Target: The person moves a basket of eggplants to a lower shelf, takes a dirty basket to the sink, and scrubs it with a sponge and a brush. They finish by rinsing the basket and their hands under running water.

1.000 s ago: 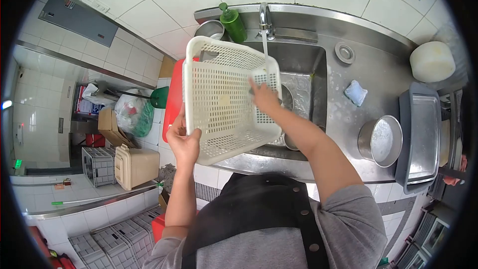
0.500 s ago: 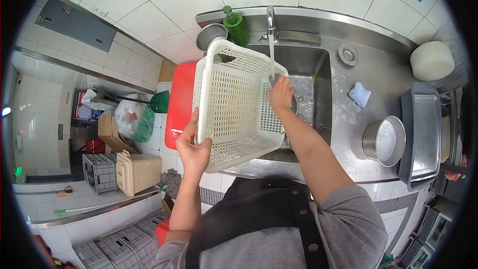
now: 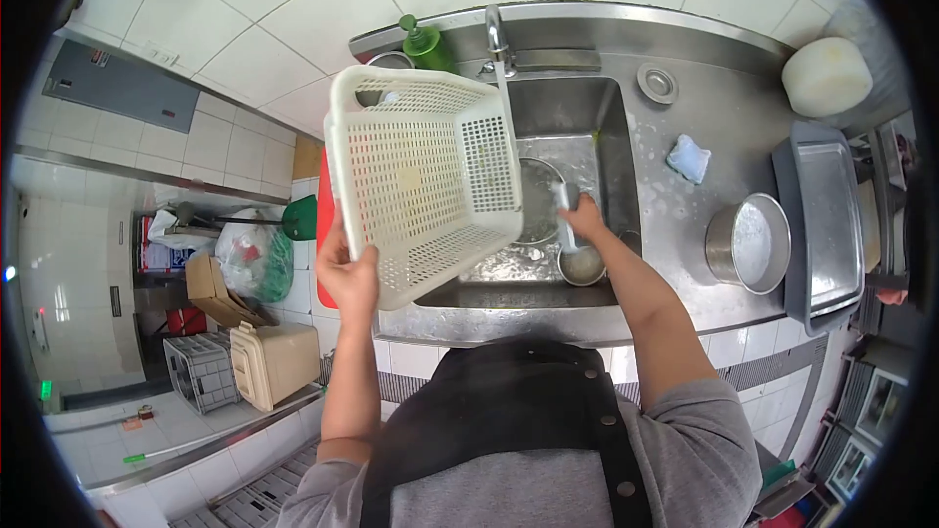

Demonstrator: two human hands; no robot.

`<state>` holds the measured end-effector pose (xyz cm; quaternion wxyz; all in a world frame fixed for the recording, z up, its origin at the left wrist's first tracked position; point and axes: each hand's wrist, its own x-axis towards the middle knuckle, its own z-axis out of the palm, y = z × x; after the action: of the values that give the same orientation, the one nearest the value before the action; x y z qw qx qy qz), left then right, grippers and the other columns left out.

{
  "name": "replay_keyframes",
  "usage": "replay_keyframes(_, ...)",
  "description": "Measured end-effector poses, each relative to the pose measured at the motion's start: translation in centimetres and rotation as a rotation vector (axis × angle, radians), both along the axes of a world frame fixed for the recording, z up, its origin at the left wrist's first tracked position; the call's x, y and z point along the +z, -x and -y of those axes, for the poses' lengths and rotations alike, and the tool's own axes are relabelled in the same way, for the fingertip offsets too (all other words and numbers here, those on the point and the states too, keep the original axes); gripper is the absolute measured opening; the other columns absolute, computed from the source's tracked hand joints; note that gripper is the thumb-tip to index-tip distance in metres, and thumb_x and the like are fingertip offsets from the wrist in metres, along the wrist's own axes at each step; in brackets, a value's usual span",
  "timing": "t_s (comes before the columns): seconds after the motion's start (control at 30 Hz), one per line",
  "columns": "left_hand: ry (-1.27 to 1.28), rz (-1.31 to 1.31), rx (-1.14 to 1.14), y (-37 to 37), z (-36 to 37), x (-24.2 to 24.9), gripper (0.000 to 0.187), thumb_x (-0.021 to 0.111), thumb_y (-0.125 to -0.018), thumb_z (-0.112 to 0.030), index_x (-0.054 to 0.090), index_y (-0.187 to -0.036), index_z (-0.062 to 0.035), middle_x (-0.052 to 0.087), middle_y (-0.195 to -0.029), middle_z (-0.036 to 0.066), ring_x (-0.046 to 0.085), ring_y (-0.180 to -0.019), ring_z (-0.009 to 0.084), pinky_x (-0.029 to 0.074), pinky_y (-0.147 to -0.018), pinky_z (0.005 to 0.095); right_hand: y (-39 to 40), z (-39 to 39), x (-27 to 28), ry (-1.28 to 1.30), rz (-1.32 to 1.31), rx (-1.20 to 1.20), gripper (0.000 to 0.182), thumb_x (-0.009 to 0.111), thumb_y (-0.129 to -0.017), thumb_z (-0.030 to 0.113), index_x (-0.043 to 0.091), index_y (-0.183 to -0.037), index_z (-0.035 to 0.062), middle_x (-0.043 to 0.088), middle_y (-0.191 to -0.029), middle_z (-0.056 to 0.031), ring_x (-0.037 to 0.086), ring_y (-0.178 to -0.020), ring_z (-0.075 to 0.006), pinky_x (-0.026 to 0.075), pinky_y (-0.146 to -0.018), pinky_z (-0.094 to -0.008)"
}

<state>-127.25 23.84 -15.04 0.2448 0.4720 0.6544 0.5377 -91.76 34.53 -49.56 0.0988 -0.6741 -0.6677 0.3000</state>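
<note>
A white perforated plastic basket [image 3: 406, 186] is tilted over the left part of the sink [image 3: 548, 295], its open side facing me. My left hand [image 3: 349, 269] grips its near left rim, thumb in front. My right hand [image 3: 585, 219] is over the sink, fingers closed round a pale grey flat object [image 3: 568, 220], blurred, whose kind I cannot tell. Just below that lies a small round metal bowl [image 3: 582, 266]. Behind the basket's edge a larger round metal rim [image 3: 550, 176] shows in the sink. Water runs from the faucet [image 3: 497, 34] close by the basket's far right corner.
A green pump bottle [image 3: 427, 47] stands behind the basket. On the right counter are a drain strainer [image 3: 657, 84], a sponge [image 3: 689, 158], a round metal pan [image 3: 748, 244], a white tub [image 3: 827, 78] and grey trays [image 3: 822, 225]. A red surface [image 3: 326, 225] lies left of the sink.
My right hand has left the basket's right side and the water stream, moving down and right over the sink with the pale grey object. The basket stays in my left hand, tilted slightly differently.
</note>
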Motion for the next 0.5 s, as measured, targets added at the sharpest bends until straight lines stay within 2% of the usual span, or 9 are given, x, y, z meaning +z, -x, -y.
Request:
replay_keyframes(0.03, -0.012, -0.013, 0.024, 1.0, -0.5, -0.1, 0.012, 0.055, -0.07, 0.013, 0.055, -0.076, 0.0024, 0.066, -0.119, 0.021, 0.065, -0.094, 0.0155, 0.049, -0.084, 0.0287, -0.5, -1.0, 1.0, 0.254, -0.479, -0.291, 0.076, 0.077, -0.076, 0.039, 0.048, -0.136, 0.0025, 0.057, -0.128, -0.0146, 0.055, -0.119, -0.0311, 0.043, -0.103, -0.0463)
replay_keyframes(0.07, -0.009, -0.01, 0.01, 2.2, -0.6, 0.1, 0.012, 0.055, -0.07, 0.013, 0.055, -0.076, 0.0024, 0.066, -0.119, 0.021, 0.065, -0.094, 0.0155, 0.049, -0.084, 0.0287, -1.2, -1.5, 1.9, 0.5, -0.962, -0.584, 0.079, 0.074, -0.077, 0.044, 0.047, -0.139, 0.0029, 0.057, -0.13, -0.0131, 0.054, -0.122, -0.0293, 0.041, -0.105, -0.0467)
replay_keyframes(0.13, 0.12, 0.101, 0.036, 3.4, -1.2, 0.9, 0.015, 0.056, -0.069, 0.012, 0.053, -0.073, -0.0021, 0.069, -0.089, 0.008, 0.062, -0.075, 0.0099, 0.048, -0.073, 0.0247, -1.5, -2.0, 8.0, 0.52, -1.118, -0.641, 0.075, 0.071, -0.081, 0.045, 0.047, -0.139, 0.0042, 0.061, -0.12, -0.0108, 0.058, -0.117, -0.0288, 0.045, -0.101, -0.0469)
replay_keyframes(0.17, 0.079, 0.112, 0.024, 3.4, -1.5, 0.9, 0.018, 0.057, -0.068, 0.011, 0.05, -0.071, -0.0048, 0.061, -0.072, 0.0, 0.055, -0.064, 0.0061, 0.046, -0.066, 0.023, -1.7, -2.6, 9.5, 0.529, -1.319, -0.609, 0.069, 0.069, -0.083, 0.044, 0.049, -0.136, 0.0052, 0.062, -0.119, -0.0103, 0.06, -0.114, -0.0284, 0.046, -0.098, -0.0466)
replay_keyframes(0.2, 0.085, 0.117, 0.008, 3.4, -1.6, 0.6, 0.018, 0.057, -0.068, 0.011, 0.05, -0.071, -0.0048, 0.061, -0.072, 0.0, 0.055, -0.064, 0.0061, 0.046, -0.066, 0.023, -1.7, -3.2, 10.9, 0.533, -1.52, -0.571, 0.062, 0.067, -0.085, 0.043, 0.051, -0.133, 0.0062, 0.063, -0.117, -0.0099, 0.062, -0.11, -0.0279, 0.048, -0.096, -0.0464)
replay_keyframes(0.3, 0.009, 0.074, -0.066, 3.2, -1.6, -1.3, 0.016, 0.059, -0.071, 0.01, 0.051, -0.072, -0.0043, 0.063, -0.075, 0.001, 0.055, -0.065, 0.0054, 0.045, -0.065, 0.0229, -1.1, -4.5, 14.8, 0.555, -1.575, -0.419, 0.05, 0.061, -0.091, 0.038, 0.053, -0.129, 0.0066, 0.063, -0.122, -0.0088, 0.063, -0.108, -0.0245, 0.048, -0.098, -0.0423)
replay_keyframes(0.33, 0.014, 0.083, -0.08, 3.2, -1.9, -2.4, 0.016, 0.059, -0.071, 0.01, 0.051, -0.072, -0.0043, 0.063, -0.075, 0.001, 0.055, -0.065, 0.0054, 0.045, -0.065, 0.0229, -0.3, -4.9, 14.9, 0.483, -1.541, -0.42, 0.051, 0.066, -0.088, 0.035, 0.055, -0.128, 0.0056, 0.065, -0.115, -0.0096, 0.065, -0.101, -0.0249, 0.051, -0.091, -0.0384)
replay_keyframes(0.43, -0.064, 0.003, 0.006, 5.2, -3.1, -8.3, 0.014, 0.063, -0.074, 0.006, 0.053, -0.072, -0.0026, 0.06, -0.073, 0.001, 0.055, -0.066, 0.0066, 0.044, -0.062, 0.0221, -0.6, -4.7, 16.1, 0.246, -1.212, -0.607, 0.059, 0.073, -0.082, 0.032, 0.054, -0.13, 0.0044, 0.06, -0.123, -0.0111, 0.06, -0.112, -0.0261, 0.048, -0.096, -0.0358)
replay_keyframes(0.5, -0.006, -0.144, 0.021, 6.7, -3.9, -13.0, 0.011, 0.066, -0.078, -0.001, 0.056, -0.075, 0.0023, 0.062, -0.072, 0.003, 0.057, -0.067, 0.0103, 0.046, -0.062, 0.0254, -2.1, -5.2, 15.3, -0.389, -0.719, -0.206, 0.056, 0.08, -0.072, 0.026, 0.063, -0.119, 0.0027, 0.061, -0.108, -0.0151, 0.06, -0.105, -0.0307, 0.047, -0.092, -0.0418)
